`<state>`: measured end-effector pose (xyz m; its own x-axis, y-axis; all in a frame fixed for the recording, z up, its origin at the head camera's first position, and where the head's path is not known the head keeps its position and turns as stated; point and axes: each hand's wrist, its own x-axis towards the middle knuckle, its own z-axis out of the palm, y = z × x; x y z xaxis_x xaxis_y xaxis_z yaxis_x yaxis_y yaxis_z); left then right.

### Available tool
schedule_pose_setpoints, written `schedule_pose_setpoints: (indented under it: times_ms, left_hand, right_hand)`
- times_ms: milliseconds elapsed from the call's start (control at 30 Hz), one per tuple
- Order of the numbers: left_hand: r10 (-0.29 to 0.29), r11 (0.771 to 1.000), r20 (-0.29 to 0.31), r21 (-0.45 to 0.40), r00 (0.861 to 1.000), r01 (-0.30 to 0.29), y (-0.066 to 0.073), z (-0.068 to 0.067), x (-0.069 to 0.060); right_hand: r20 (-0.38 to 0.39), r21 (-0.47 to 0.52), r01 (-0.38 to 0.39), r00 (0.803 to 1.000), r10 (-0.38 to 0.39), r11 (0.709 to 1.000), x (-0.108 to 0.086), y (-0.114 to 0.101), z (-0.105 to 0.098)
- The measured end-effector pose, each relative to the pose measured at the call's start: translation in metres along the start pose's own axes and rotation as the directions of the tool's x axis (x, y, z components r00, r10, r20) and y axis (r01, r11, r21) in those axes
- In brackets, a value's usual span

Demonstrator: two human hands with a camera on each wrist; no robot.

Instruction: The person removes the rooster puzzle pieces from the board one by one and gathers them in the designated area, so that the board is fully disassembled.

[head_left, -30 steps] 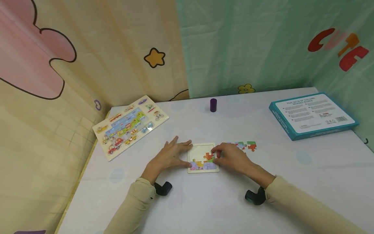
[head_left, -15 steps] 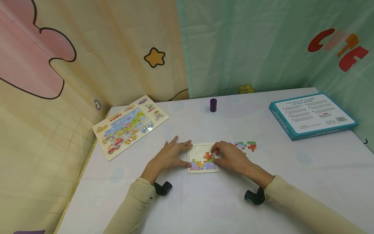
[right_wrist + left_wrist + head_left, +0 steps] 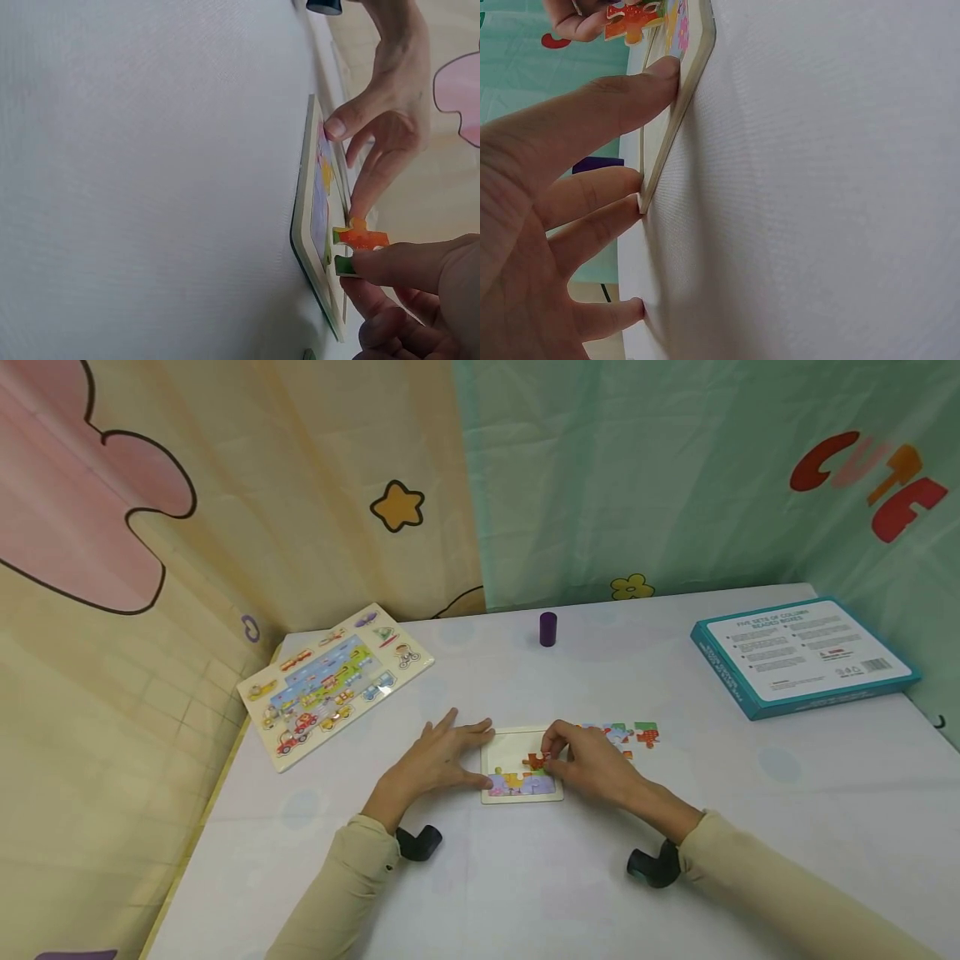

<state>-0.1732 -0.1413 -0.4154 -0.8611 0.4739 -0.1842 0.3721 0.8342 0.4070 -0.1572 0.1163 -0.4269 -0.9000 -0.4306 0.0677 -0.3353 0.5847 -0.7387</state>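
A small square wooden puzzle tray [image 3: 521,801] lies on the table, with several joined lilac and yellow pieces [image 3: 531,785] along its near side. My left hand [image 3: 437,758] is spread at the tray's left edge, thumb and fingertips touching the rim. Between thumb and fingers, my right hand [image 3: 596,764] pinches an orange-red and green puzzle piece [image 3: 363,239] over the tray's right part. In the right wrist view that piece is tilted and raised off the tray. The fingers hide part of it in the head view.
Several loose puzzle pieces [image 3: 647,734] lie right of the tray, partly behind my right hand. A vehicle picture board [image 3: 337,681] is at the back left, a purple cylinder [image 3: 548,630] at the back, and a teal box [image 3: 806,656] at the back right.
The orange-red piece has tilted up in my right hand's fingers, and that hand has shifted slightly. My left hand has stayed in place on the tray's edge.
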Motion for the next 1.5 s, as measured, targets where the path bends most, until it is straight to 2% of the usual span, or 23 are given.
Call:
schedule_pose_setpoints:
  times_ms: [233,433,633,767,1000,1300,1500]
  left_hand:
    - [0.004,1.000,0.004,-0.005,1.000,-0.004,0.000,0.000,0.000]
    - [0.003,1.000,0.009,-0.012,1.000,-0.003,0.000,0.001,0.000]
    - [-0.004,1.000,0.007,-0.005,1.000,0.005,0.000,0.000,0.000]
    - [-0.009,1.000,0.006,-0.003,1.000,0.009,0.000,0.000,0.000]
    - [-0.005,1.000,-0.002,0.005,1.000,0.005,0.000,0.000,-0.001]
    - [-0.001,1.000,-0.002,0.002,1.000,0.001,-0.002,0.000,-0.001]
    - [0.005,1.000,-0.004,0.006,1.000,-0.005,-0.002,0.000,-0.001]
  right_hand:
    - [0.008,0.144,-0.112,0.994,0.112,0.983,-0.004,0.000,-0.010]
    - [-0.012,0.182,-0.184,0.982,0.189,0.966,-0.017,0.015,-0.029]
    - [-0.070,0.139,-0.238,0.966,0.249,0.961,-0.035,0.035,-0.051]
    - [-0.087,0.141,-0.289,0.949,0.302,0.947,-0.050,0.048,-0.064]
    - [-0.120,0.098,-0.340,0.929,0.350,0.935,-0.067,0.063,-0.079]
    - [-0.133,0.038,-0.345,0.928,0.347,0.938,-0.071,0.073,-0.085]
    - [-0.167,-0.045,-0.334,0.932,0.322,0.942,-0.069,0.071,-0.084]
